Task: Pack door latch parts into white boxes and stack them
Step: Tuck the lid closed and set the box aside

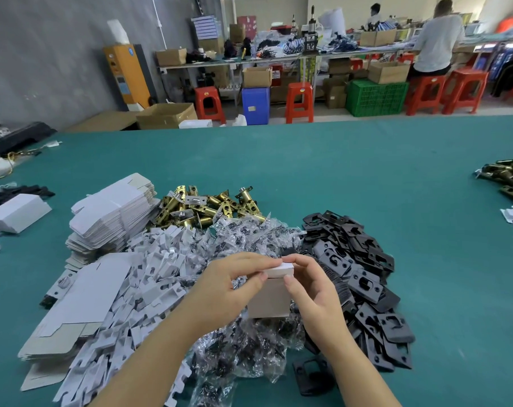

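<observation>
A small white box [274, 295] is held upright above the piles, at centre. My left hand [228, 289] grips its left side, thumb and fingers at the top flap. My right hand [311, 289] pinches the flap's right end. Behind lie brass door latches [208, 205], flat unfolded white boxes [114, 218], white card inserts [161, 277], clear bags of screws [243, 239] and black strike plates [358, 259]. Whatever is inside the box is hidden.
All of it lies on a green table [352, 177]. A closed white box [17, 212] sits at the left, more latches [507, 177] at the right edge. Beyond the table are red stools [299, 102], crates, cartons and two people at a bench.
</observation>
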Tool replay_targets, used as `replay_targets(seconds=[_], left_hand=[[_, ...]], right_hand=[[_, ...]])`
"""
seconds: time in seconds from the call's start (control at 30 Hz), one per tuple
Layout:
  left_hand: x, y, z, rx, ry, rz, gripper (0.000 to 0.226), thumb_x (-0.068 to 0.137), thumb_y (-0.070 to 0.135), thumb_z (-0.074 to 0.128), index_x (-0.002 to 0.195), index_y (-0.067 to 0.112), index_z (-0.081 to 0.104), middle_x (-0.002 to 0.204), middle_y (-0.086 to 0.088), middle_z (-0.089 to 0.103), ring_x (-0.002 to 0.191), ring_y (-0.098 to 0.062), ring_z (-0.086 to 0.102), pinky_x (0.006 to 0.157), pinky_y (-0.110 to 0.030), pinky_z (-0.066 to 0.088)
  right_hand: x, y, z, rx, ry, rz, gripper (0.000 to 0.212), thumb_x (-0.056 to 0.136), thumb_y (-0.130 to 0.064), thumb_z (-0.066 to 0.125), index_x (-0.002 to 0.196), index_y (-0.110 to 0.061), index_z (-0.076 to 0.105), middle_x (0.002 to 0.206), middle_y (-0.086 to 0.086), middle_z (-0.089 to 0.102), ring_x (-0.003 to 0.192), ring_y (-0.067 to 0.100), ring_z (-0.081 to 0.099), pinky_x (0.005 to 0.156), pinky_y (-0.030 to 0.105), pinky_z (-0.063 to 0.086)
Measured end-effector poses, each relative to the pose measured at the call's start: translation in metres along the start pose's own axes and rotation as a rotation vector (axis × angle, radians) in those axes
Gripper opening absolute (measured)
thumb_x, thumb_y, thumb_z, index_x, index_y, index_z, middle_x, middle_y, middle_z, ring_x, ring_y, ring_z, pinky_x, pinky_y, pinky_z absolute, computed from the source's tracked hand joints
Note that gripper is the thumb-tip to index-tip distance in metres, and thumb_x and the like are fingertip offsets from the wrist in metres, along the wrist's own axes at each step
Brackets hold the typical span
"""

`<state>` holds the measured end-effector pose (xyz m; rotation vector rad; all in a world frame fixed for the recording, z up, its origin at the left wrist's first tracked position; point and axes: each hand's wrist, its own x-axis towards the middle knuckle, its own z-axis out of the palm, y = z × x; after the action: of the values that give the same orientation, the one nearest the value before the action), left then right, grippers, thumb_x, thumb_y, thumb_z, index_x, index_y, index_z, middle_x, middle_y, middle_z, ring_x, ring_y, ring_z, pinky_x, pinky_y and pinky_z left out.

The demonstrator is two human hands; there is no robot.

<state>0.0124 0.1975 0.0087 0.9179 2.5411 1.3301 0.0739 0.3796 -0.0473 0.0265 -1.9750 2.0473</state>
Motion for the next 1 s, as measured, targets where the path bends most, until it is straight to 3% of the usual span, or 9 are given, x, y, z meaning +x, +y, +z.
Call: replay_targets(seconds=[0.3, 0.57, 0.63, 0.73, 0.87, 1.0], left_hand=[[-0.001, 0.003, 0.000, 0.030, -0.015, 0.055, 0.039, 0.099, 0.028, 0.056, 0.126, 0.054, 0.065, 0.127, 0.031, 0.063, 0.125, 0.000, 0.056, 0.094, -0.019, 0.048], [-0.004, 0.002, -0.003, 0.140, -0.026, 0.084, 0.043, 0.101, 0.029, 0.058, 0.130, 0.060, 0.058, 0.137, 0.036, 0.054, 0.131, 0.008, 0.047, 0.098, -0.021, 0.048], [-0.004, 0.003, -0.003, 0.142, 0.007, 0.085, 0.043, 0.101, 0.027, 0.060, 0.130, 0.059, 0.059, 0.134, 0.037, 0.055, 0.128, 0.007, 0.049, 0.093, -0.018, 0.049], [-0.004, 0.008, 0.001, 0.133, 0.061, 0.087, 0.036, 0.099, 0.025, 0.063, 0.125, 0.048, 0.068, 0.126, 0.035, 0.062, 0.122, 0.004, 0.056, 0.091, -0.019, 0.051], [0.000, 0.020, 0.005, 0.210, 0.112, 0.107, 0.023, 0.094, 0.036, 0.065, 0.114, 0.032, 0.075, 0.110, 0.023, 0.071, 0.105, 0.001, 0.064, 0.088, -0.030, 0.055], [0.004, 0.030, 0.007, 0.277, 0.111, 0.154, 0.021, 0.097, 0.031, 0.067, 0.116, 0.031, 0.075, 0.106, 0.019, 0.074, 0.098, 0.002, 0.065, 0.085, -0.025, 0.054]], right_hand=[[0.000, 0.004, -0.002, 0.003, 0.001, -0.013, 0.038, 0.090, -0.048, 0.061, 0.127, -0.039, 0.062, 0.111, -0.003, 0.071, 0.100, 0.020, 0.066, 0.085, 0.046, 0.056], [0.000, 0.007, -0.003, -0.046, -0.034, 0.008, 0.033, 0.093, -0.040, 0.059, 0.126, -0.039, 0.064, 0.118, -0.006, 0.070, 0.103, 0.016, 0.066, 0.079, 0.033, 0.058], [0.000, 0.007, -0.003, -0.057, -0.040, 0.008, 0.033, 0.094, -0.031, 0.058, 0.126, -0.040, 0.063, 0.119, -0.007, 0.070, 0.105, 0.016, 0.065, 0.080, 0.033, 0.058], [-0.001, 0.006, -0.002, -0.072, -0.037, -0.009, 0.034, 0.093, -0.033, 0.058, 0.126, -0.040, 0.063, 0.119, -0.008, 0.070, 0.104, 0.015, 0.065, 0.079, 0.028, 0.056], [-0.001, 0.004, -0.001, -0.090, -0.039, -0.036, 0.034, 0.095, -0.028, 0.061, 0.127, -0.039, 0.064, 0.118, -0.007, 0.071, 0.103, 0.016, 0.067, 0.078, 0.023, 0.055], [-0.001, 0.004, -0.001, -0.093, -0.019, -0.031, 0.043, 0.090, -0.040, 0.069, 0.132, -0.045, 0.059, 0.119, -0.010, 0.071, 0.107, 0.013, 0.068, 0.082, 0.022, 0.056]])
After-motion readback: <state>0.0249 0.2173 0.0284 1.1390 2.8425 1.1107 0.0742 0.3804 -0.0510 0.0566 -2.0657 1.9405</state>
